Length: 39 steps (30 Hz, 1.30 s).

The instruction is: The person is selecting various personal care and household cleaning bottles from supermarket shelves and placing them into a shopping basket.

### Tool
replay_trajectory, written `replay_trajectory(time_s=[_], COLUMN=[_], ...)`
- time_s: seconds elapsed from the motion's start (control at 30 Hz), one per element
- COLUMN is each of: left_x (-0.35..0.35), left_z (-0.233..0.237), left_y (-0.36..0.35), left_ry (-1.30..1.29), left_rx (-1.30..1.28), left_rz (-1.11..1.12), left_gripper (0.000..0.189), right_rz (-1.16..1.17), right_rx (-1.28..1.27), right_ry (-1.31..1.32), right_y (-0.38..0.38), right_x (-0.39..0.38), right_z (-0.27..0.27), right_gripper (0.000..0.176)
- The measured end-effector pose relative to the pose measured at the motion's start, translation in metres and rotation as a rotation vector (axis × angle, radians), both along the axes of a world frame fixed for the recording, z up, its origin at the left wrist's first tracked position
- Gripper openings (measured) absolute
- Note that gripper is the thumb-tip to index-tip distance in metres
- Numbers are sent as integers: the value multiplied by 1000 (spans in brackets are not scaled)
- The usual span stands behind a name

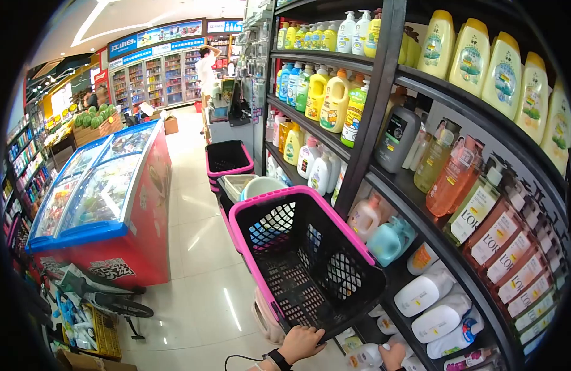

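Note:
A black shopping basket with a pink rim (241, 217) stands in front of the shelves, with nothing visible inside. My left hand (302, 344), with a dark band at the wrist, has its fingers over the basket's near edge. Farther right, my right hand (393, 356) is low beside the bottom shelf, next to a white bottle (364, 357); whether it grips that bottle is not clear. White bottles (424, 292) lie on the low shelf, and a turquoise jug (390, 240) stands behind them.
Black shelves (376, 93) of bottles rise at the right. A chest freezer (143, 229) stands at the left, near a bicycle wheel (132, 307) and a yellow crate (103, 334). More baskets (228, 173) stand beyond. A person (206, 71) stands far back.

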<state>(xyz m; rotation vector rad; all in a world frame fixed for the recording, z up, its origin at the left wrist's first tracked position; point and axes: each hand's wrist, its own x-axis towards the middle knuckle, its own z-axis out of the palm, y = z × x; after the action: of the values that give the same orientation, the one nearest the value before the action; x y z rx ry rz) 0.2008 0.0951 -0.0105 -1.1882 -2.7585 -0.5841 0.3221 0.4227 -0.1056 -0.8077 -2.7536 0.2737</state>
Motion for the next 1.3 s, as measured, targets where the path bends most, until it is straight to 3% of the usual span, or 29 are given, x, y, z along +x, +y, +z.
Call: replay_trajectory(time_s=[0.1,0.33,0.53,0.73,0.9,1.13,1.3], left_x=[-1,-1,0,-1,-2,-3,-3], left_z=[6,1,-7,-14,-23,-31,-35], left_y=[-2,-11,-13,-18,-20,-17,-17], left_ry=[11,35,79,218,281,335,372], left_rx=[-6,53,116,241,288,296,325], left_rz=[-15,-61,-86,-115,-125,-133,-128], left_gripper=[33,32,29,28,31,32,28], right_rz=[111,299,508,523,589,654,560], right_rx=[-73,-170,-15,-173,-189,-165,-258], right_ry=[2,275,344,419,300,100,-166], right_y=[-36,-113,-153,-171,-204,-226,-234], right_x=[3,-11,-68,-147,-195,-230,-243], right_z=[71,276,346,327,317,197,91], right_gripper=[30,21,18,22,25,31,35])
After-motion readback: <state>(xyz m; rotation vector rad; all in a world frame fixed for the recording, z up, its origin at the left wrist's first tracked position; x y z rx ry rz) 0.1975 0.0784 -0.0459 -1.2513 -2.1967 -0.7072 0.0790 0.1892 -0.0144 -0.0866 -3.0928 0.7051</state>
